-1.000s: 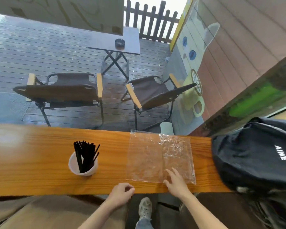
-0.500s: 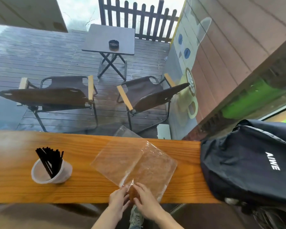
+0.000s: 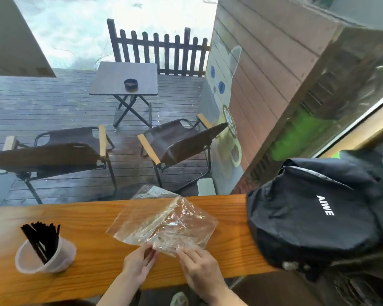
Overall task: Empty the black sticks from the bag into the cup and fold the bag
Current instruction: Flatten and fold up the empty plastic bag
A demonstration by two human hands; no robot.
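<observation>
A clear plastic bag [image 3: 164, 226] lies crumpled on the wooden counter [image 3: 228, 250], turned diagonally, its far part lifted into a ridge. My left hand [image 3: 138, 262] and my right hand [image 3: 197, 267] pinch its near corner at the counter's front edge. A bundle of black sticks [image 3: 42, 239] stands in a translucent white cup [image 3: 45, 258] at the left of the counter, apart from both hands. The bag looks empty.
A black backpack [image 3: 318, 215] fills the right end of the counter, close to the bag's right edge. Beyond the counter, behind glass, are two folding chairs [image 3: 181, 144], a small table with an ashtray [image 3: 131, 83] and a fence.
The bag was flat and square to the counter; it has been rotated diagonally and its far half is now lifting. Both hands came together on its near corner.
</observation>
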